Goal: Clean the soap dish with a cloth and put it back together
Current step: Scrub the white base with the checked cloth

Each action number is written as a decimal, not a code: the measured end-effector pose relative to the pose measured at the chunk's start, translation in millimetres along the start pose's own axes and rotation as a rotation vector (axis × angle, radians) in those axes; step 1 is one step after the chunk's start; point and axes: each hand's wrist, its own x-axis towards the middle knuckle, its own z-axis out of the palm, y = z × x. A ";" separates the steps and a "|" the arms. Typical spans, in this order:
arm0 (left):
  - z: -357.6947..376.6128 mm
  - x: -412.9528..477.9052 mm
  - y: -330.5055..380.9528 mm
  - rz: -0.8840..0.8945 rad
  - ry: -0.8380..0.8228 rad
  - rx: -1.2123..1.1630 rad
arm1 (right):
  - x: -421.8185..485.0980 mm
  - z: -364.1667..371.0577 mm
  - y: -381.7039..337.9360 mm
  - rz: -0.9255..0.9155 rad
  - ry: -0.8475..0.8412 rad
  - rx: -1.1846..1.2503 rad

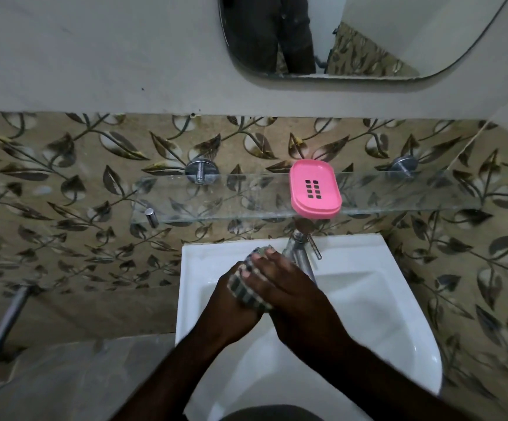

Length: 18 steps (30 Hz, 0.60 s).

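Cups the cloth in the left hand over the sink and presses it flat with the straight fingers of the right hand, palms clamping it between them. Has the dish on the shelf, tray seated in base, just above the tap, apart from both hands.

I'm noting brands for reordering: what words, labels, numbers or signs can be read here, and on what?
None can be read.
The soap dish, cloth, tap, sink, shelf and mirror show no words, labels or numbers.
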 end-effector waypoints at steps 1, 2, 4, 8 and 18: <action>-0.8 1.6 5.3 0.041 0.047 0.006 | 5.3 -0.4 1.5 0.099 0.040 0.013; -2.0 1.6 7.6 0.057 0.063 0.031 | 10.5 0.2 -0.4 0.183 0.064 0.030; -1.9 0.8 8.3 0.095 0.063 0.063 | 12.1 6.7 -11.9 0.194 0.048 -0.006; -8.5 -4.9 6.2 0.116 0.012 0.136 | 0.1 12.3 -16.3 -0.040 -0.035 -0.076; -10.8 -3.3 18.6 0.195 0.047 0.067 | 3.7 -1.9 -9.2 -0.085 -0.028 -0.036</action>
